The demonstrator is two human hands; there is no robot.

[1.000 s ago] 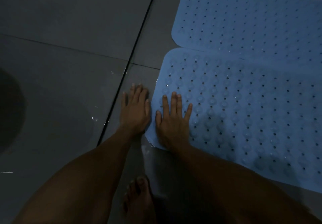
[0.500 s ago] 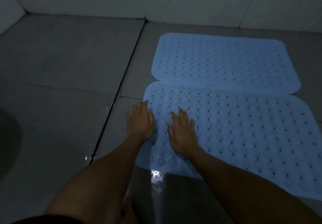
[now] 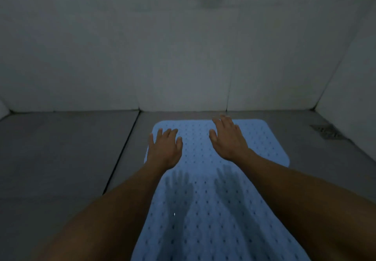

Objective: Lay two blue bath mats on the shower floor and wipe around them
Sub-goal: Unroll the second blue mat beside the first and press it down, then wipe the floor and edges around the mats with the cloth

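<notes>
Two blue perforated bath mats lie side by side on the grey shower floor. The far mat (image 3: 195,140) reaches close to the back wall, and the near mat (image 3: 205,224) runs down to the bottom edge of the view. My left hand (image 3: 163,149) hovers above the far mat's left part with fingers spread and holds nothing. My right hand (image 3: 228,138) is raised over the same mat's middle, fingers straight, empty. Shadows of both hands fall on the near mat, so the hands are off the surface. No cloth or wiper is visible.
Pale tiled walls (image 3: 183,57) close the floor at the back and right. A floor drain (image 3: 325,131) sits in the far right corner. Grey floor tiles (image 3: 61,159) with a dark grout line spread to the left of the mats.
Both hands have lifted off the near mat's left end and moved forward over the far mat. The view has tilted up, bringing the back wall into sight.
</notes>
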